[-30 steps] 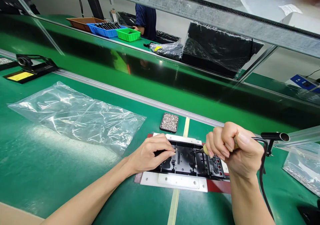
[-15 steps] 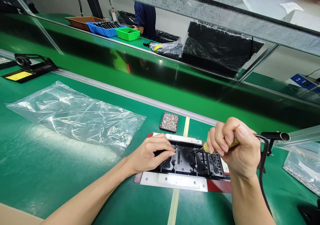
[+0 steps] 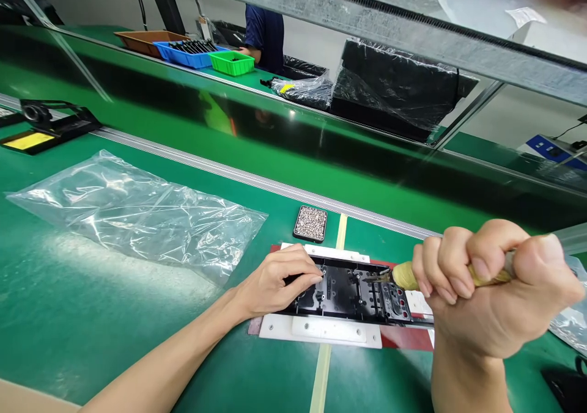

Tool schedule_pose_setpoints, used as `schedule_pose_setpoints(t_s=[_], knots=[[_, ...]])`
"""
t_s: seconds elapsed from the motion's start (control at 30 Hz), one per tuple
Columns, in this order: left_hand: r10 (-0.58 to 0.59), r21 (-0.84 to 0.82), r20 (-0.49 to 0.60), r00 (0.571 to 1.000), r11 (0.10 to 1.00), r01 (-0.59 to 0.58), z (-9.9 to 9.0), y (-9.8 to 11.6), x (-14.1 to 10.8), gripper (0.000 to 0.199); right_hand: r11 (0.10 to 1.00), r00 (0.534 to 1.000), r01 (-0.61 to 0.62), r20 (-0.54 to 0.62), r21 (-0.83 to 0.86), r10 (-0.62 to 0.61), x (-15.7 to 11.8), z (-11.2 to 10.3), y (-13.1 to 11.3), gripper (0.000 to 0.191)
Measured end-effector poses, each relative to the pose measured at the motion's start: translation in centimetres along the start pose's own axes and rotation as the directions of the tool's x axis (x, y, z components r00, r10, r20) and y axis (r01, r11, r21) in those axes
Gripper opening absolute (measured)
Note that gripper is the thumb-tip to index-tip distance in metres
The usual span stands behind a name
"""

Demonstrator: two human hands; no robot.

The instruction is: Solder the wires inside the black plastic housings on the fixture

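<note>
Showing black plastic case (image 3: 342, 294) in ctr of near green table (image 3: 220, 370), lying flat btwn near white block (image 3: 316, 329) and far white block (image 3: 342, 253), over red board (image 3: 398, 338). Crossing under the lot, L of ctr: pale tape (image 3: 322, 370).

L hand (image 3: 279, 281): resting over L end of case, thumb and index almost closed at its inner plate; can't tell if pinching a small part. R hand (image 3: 499, 285): curled tight round yellow handle of soldering iron (image 3: 406, 275), thumb up at butt end, w/ metal tip pointing L over R half of case. Can't tell if touching.

Case: prob. light, stiff, smooth, a bit slippery; thin ribs and posts could snap or melt. Best held by long outer walls or L end, w/ fingers off posts. Iron: prob. light, rigid, maybe hot up front, so best gripped on handle only.

Just past far block: small dish (image 3: 310, 223) full of tiny metal bits, easy to spill. Off L: clear bag (image 3: 137, 217), thin, floppy, slick. Far L: black stand (image 3: 59, 120) w/ yellow pad.
</note>
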State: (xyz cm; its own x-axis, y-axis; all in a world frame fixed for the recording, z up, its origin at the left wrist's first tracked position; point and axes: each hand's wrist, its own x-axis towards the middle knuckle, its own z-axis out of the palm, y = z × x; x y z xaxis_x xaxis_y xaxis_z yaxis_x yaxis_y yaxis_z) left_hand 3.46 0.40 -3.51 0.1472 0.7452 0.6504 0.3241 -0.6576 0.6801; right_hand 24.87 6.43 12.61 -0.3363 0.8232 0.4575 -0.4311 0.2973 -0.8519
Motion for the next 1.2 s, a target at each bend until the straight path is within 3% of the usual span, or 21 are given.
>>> schedule_pose_setpoints(t_s=[0.17,0.33,0.57,1.2], knots=[[0.061,0.066,-0.076,0.995,0.996,-0.056,0.1,-0.2,0.2,0.015,1.000,0.999,-0.002,0.033,-0.009,0.002,-0.4,2.8,-0.2,0.044],[0.008,0.169,-0.158,0.987,0.985,0.019,0.3,-0.6,0.4,0.015,0.998,0.998,-0.054,-0.031,0.009,0.054,-1.1,4.3,0.8,0.044],[-0.007,0.188,-0.179,0.984,0.981,0.041,1.0,-1.3,0.8,0.016,0.997,0.997,-0.081,0.001,-0.011,0.081,-1.9,4.0,2.1,0.045],[0.005,0.195,-0.184,0.983,0.980,0.031,0.9,-0.3,1.6,0.020,0.992,0.990,-0.125,0.075,0.018,0.123,-1.7,4.5,3.2,0.043]])
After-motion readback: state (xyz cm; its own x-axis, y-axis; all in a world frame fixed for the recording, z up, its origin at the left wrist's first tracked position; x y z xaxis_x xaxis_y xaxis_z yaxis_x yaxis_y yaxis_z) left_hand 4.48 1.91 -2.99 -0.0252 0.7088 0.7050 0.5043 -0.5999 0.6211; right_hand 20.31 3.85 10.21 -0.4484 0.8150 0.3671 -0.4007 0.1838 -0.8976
